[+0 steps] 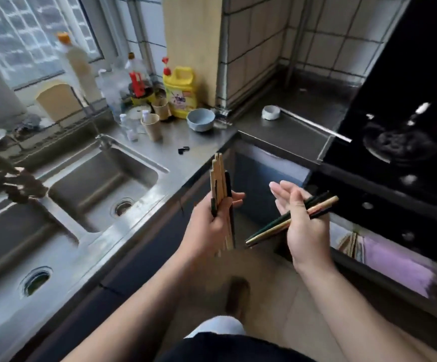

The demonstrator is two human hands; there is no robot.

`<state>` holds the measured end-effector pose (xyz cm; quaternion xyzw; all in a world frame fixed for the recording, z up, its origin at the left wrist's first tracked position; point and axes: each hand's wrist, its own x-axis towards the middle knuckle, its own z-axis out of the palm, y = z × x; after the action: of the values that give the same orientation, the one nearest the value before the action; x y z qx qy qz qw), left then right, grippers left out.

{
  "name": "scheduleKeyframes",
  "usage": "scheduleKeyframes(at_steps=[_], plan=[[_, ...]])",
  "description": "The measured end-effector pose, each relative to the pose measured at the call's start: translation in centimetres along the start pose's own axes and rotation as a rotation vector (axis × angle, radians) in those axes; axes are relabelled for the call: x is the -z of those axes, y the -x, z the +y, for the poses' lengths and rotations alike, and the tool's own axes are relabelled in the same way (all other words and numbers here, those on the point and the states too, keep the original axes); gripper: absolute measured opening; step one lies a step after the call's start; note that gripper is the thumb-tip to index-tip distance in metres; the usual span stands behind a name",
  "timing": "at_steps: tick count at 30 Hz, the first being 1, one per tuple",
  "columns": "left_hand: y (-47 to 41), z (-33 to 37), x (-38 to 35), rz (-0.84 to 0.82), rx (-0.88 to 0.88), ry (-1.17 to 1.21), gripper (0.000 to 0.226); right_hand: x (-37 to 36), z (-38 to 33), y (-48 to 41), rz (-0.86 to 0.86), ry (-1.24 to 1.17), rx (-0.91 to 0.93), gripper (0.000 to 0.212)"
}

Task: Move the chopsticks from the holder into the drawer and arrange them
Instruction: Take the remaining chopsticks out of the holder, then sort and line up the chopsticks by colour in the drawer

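Observation:
My left hand [207,226] grips an upright bundle of several chopsticks [220,181], wooden and dark ones, in front of the counter corner. My right hand [301,223] holds a few dark and gold-tipped chopsticks [272,227] that lie slanted across its palm, tips pointing down-left, fingers partly spread. At the lower right an open drawer [384,259] under the stove shows a purple lining and some chopsticks [350,244] at its left end. Two brown cup-like holders [151,126] stand on the counter by the bottles; I cannot tell which one held the chopsticks.
A steel double sink [102,189] with a tap fills the left. Bottles, a yellow detergent jug [179,92] and a blue bowl [200,119] crowd the counter's back. A black gas stove [400,145] sits at the right. My foot [237,296] is on the tiled floor.

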<state>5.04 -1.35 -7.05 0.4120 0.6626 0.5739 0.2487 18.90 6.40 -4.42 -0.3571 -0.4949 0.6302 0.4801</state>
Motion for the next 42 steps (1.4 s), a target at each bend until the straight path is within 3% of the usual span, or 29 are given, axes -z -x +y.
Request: scheduleKeyframes(at_steps=[9, 22, 28, 34, 42], plan=[[-8.8, -0.2, -17.8, -0.358, 0.011, 0.039, 0.026, 14.8, -0.4, -8.7, 0.355, 0.102, 0.041, 0.029], [-17.3, -0.9, -38.6, -0.749, 0.097, 0.014, 0.024, 31.9, -0.1, -18.8, 0.662, 0.248, -0.032, 0.025], [-17.4, -2.6, -44.6, -0.807, 0.225, 0.004, 0.022, 37.9, 1.3, -20.2, 0.766, 0.236, -0.079, 0.023], [-16.3, -5.5, -49.9, -0.832, 0.353, -0.108, 0.022, 42.7, 4.0, -21.4, 0.815, 0.303, -0.238, 0.025], [-14.2, -12.5, -56.9, -0.743, 0.471, -0.264, 0.028, 49.4, 11.6, -24.3, 0.706, 0.321, -0.45, 0.025]])
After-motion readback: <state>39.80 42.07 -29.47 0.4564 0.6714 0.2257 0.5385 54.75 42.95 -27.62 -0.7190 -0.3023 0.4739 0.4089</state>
